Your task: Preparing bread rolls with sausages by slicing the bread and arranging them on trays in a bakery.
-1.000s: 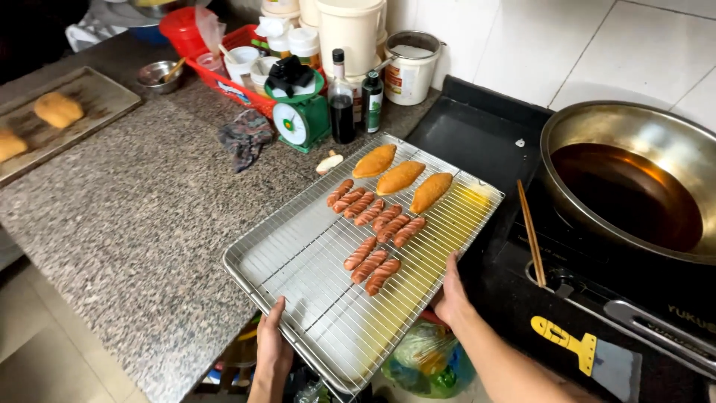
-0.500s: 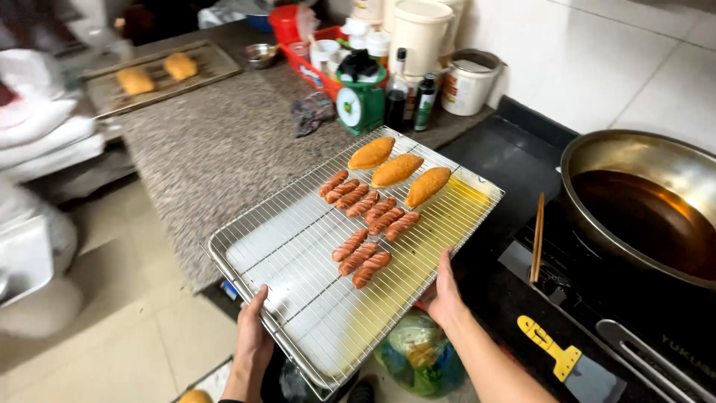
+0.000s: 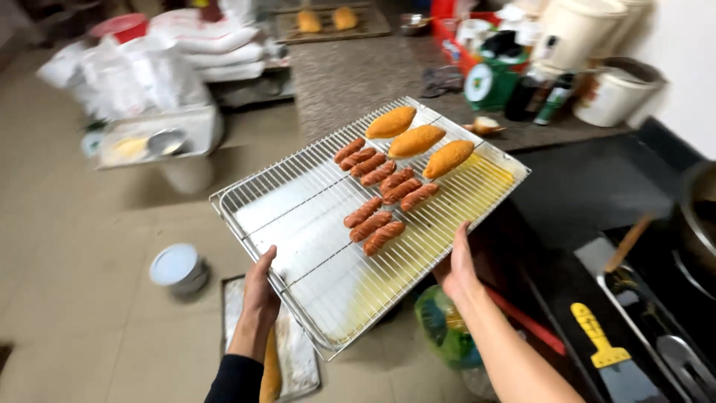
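I hold a metal tray (image 3: 283, 224) with a wire cooling rack on it, lifted off the counter and out over the floor. My left hand (image 3: 259, 287) grips its near left edge. My right hand (image 3: 456, 263) grips the near right edge. On the rack lie several fried sausages (image 3: 377, 200) in rows. Beyond them sit three golden breaded croquettes (image 3: 418, 139). Yellow oil pools in the tray's right side.
A speckled stone counter (image 3: 350, 78) holds a green scale (image 3: 488, 82), bottles, tubs and a far tray of pastries (image 3: 328, 20). On the tiled floor are a white tin (image 3: 177, 269), a flat tray (image 3: 294, 358), sacks (image 3: 171, 60). A stove with a yellow-handled scraper (image 3: 597, 337) is at right.
Both hands lifted the tray off the counter and swung it left over the floor. My view turned left, so the wok has slid to the right edge.
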